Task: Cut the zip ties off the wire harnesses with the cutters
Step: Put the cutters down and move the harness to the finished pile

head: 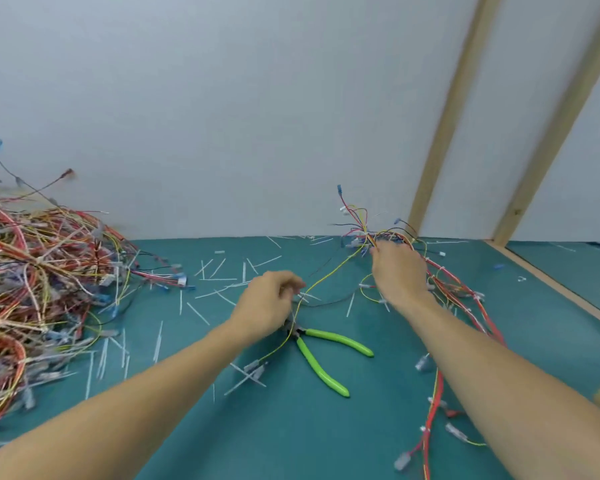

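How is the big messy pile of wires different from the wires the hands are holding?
The big tangled pile of coloured wires lies untouched at the table's left; the smaller red and yellow wire harness is gripped by the right hand, with its yellow strand pinched by the left hand. The pile is far bigger. Both show red, yellow and blue-tipped wires on the teal mat.

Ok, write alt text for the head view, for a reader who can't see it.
Two bare hands work a wire harness over a teal table: the left hand pinches a yellow wire, the right hand grips the bundle. Green-handled cutters lie unheld between the forearms, amid cut zip ties, a harness pile at left.
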The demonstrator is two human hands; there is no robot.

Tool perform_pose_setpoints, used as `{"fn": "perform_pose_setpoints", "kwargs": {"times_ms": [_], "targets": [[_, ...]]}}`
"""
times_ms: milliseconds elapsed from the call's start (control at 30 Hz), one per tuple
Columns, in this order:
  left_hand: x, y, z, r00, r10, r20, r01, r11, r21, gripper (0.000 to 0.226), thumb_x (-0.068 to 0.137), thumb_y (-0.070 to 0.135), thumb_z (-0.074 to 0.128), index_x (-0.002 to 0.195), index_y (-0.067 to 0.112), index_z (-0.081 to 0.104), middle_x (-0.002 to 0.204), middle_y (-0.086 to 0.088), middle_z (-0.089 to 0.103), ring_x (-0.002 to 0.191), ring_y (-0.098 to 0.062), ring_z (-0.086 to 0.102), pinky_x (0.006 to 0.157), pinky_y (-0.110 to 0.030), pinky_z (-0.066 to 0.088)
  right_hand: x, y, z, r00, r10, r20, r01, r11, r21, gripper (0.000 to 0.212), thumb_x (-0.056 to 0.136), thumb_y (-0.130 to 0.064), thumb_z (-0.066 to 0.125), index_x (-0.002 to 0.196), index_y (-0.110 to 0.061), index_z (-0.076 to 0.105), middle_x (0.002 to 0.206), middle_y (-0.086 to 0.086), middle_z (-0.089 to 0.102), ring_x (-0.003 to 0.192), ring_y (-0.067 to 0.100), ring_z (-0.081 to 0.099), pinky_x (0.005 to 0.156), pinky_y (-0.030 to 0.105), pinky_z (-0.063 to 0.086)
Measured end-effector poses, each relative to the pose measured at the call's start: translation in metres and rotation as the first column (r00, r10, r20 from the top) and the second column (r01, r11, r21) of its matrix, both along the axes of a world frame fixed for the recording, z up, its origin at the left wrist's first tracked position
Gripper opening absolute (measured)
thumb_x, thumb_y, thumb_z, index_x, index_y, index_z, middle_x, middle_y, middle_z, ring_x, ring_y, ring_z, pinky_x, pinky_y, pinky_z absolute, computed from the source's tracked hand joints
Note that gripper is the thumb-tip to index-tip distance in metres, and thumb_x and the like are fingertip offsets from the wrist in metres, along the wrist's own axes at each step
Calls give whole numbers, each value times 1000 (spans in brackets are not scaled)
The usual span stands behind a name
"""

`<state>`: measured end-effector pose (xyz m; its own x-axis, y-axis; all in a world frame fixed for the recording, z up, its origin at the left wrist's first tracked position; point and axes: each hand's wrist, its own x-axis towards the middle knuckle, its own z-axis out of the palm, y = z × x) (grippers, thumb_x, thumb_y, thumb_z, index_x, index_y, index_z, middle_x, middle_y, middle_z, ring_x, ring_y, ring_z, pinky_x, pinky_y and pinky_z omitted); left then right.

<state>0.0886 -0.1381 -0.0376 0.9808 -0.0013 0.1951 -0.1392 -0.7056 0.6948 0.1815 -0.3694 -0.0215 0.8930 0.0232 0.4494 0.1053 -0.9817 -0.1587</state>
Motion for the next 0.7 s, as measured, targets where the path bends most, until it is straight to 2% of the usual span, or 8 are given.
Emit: {"fn": "perform_pose_setpoints", "kwargs": {"times_ms": [100, 167, 233, 300, 400, 533, 633, 700], "targets": [[-30, 15, -10, 999, -19, 30, 18, 998, 62, 23, 98, 17, 54, 107, 32, 69, 90, 20, 70, 79, 0, 66, 80, -26, 51, 23, -6, 3, 997, -66, -48, 63, 997, -54, 21, 104, -14, 49, 110, -6, 67, 109, 21, 72, 101, 42, 67, 76, 42, 49], [-48, 16, -14, 999, -42, 7, 40, 989, 140, 16, 99, 28, 55, 105, 37, 65, 89, 23, 65, 74, 4, 60, 73, -25, 48, 33, -6, 4, 985, -111, -129, 115, 993, 21, 31, 108, -26, 46, 122, -3, 60, 122, 23, 68, 115, 42, 62, 88, 45, 50], [-59, 13, -15, 999, -52, -9, 52, 978, 204, 12, 98, 36, 55, 107, 38, 62, 92, 22, 63, 76, 0, 56, 73, -28, 48, 37, -4, 1, 966, -123, -228, 145, 986, 81, 45, 108, -35, 43, 134, 1, 50, 132, 27, 62, 127, 44, 56, 97, 48, 47], [-62, 8, -16, 999, -24, -48, 34, 974, 226, 17, 96, 42, 57, 112, 35, 55, 96, 16, 62, 83, -6, 57, 75, -30, 47, 34, -1, -5, 948, -75, -310, 113, 988, 108, 47, 107, -33, 45, 138, 2, 42, 136, 29, 58, 129, 45, 53, 99, 49, 46], [-62, 3, -20, 994, 50, -100, -20, 960, 278, 24, 95, 44, 59, 109, 27, 50, 98, 7, 61, 92, -21, 58, 77, -34, 46, 15, -4, -8, 976, 1, -217, 27, 992, 123, 49, 101, -27, 55, 139, -1, 38, 128, 26, 63, 126, 45, 52, 95, 49, 48], [-58, -3, -21, 991, 84, -100, -59, 971, 230, 6, 94, 34, 61, 94, 30, 56, 90, 10, 68, 89, -23, 61, 79, -35, 51, -33, -22, -6, 997, -20, 72, 23, 998, -52, 54, 90, -20, 68, 136, -4, 46, 127, 18, 60, 120, 40, 55, 91, 48, 47], [-56, -13, -20, 995, 94, -38, -83, 970, 227, 10, 94, 37, 58, 98, 28, 56, 88, 10, 67, 87, -23, 61, 78, -37, 51, -68, -43, -11, 990, -111, -82, 89, 967, -237, 52, 92, -31, 67, 131, -6, 43, 120, 12, 64, 108, 34, 66, 70, 38, 45], [-53, -20, -18, 990, 133, 44, -140, 943, 300, 18, 96, 37, 53, 107, 24, 52, 103, 6, 64, 93, -28, 61, 76, -37, 49, -82, -57, -16, 948, -203, -247, 108, 931, -350, 51, 99, -43, 58, 131, -5, 46, 119, 11, 69, 108, 32, 69, 71, 36, 45]]}}
